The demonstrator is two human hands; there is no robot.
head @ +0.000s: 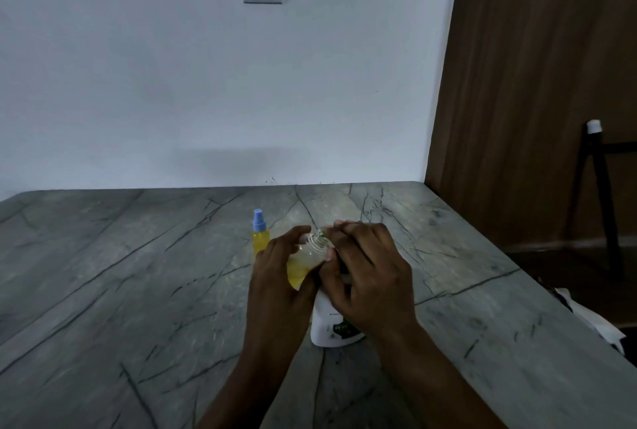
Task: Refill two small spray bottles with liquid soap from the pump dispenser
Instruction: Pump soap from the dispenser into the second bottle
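While the left hand [275, 273] grips the tilted bottle [305, 261], the right hand [368, 273] clasps the dispenser [327, 328].

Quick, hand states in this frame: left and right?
Left hand: holding the open spray bottle, tilted.
Right hand: curled over the soap dispenser at the bottle's neck; grip cannot be told.

Left hand [279, 273] curled in grip — right hand [365, 277] curled close beside.
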